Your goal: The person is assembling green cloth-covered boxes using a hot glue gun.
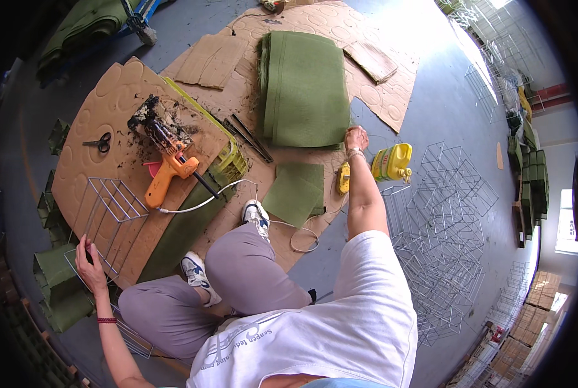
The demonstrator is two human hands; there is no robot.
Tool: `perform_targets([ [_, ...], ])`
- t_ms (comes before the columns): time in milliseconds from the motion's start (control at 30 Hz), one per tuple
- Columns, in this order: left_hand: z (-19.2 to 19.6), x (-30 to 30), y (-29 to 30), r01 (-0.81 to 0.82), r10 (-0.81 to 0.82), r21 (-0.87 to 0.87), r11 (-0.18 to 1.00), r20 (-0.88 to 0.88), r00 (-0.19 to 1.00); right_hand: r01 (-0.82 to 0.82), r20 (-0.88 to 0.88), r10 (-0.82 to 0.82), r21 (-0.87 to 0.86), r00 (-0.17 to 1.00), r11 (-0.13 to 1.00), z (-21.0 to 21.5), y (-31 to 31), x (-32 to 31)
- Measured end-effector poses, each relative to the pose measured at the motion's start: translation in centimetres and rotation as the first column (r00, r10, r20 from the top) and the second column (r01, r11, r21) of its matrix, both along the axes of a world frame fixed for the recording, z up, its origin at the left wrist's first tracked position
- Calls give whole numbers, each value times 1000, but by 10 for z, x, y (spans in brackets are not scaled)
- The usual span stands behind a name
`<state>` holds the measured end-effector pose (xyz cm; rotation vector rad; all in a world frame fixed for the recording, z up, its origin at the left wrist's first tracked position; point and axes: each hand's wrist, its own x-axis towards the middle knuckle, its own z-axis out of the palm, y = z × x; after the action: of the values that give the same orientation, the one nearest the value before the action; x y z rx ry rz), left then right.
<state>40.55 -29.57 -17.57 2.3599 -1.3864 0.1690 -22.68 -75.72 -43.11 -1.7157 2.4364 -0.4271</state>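
Observation:
My left hand is wrapped round the lower end of a wire frame, an open box of thin metal rods that leans over the cardboard at my left. Out ahead, my right arm is stretched to a folded stack of green fabric. My right hand is closed at the stack's near right corner, seemingly pinching its edge; the fingertips are partly hidden. An orange glue gun with a dark, crusted front lies on the cardboard-covered crate, its white cord trailing right. Near it are black-handled scissors.
A yellow jug and a small yellow device stand beside my right forearm. Many wire frames are heaped on the floor at right. Loose green sheets lie before my feet. Folded green pieces sit at far left.

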Motion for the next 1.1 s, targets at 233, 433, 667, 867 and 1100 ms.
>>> perform_targets([
  [233, 2, 3, 7, -13, 13, -3, 1000, 6, 1000, -247, -70, 243, -60, 968, 967, 56, -24, 39],
  [433, 4, 1, 1, -1, 1, -43, 999, 2, 1000, -381, 427, 302, 111, 853, 918, 89, -64, 52],
  [667, 5, 4, 15, 1, 1, -52, 999, 34, 999, -379, 216, 361, 45, 907, 924, 138, -64, 82],
  [867, 5, 5, 6, 25, -23, -55, 998, 44, 999, -461, -105, 472, 111, 875, 880, 179, -37, 59],
  [1100, 7, -4, -6, 36, -35, -39, 999, 21, 999, -507, 615, 594, -338, 519, 793, 185, 8, 56],
])
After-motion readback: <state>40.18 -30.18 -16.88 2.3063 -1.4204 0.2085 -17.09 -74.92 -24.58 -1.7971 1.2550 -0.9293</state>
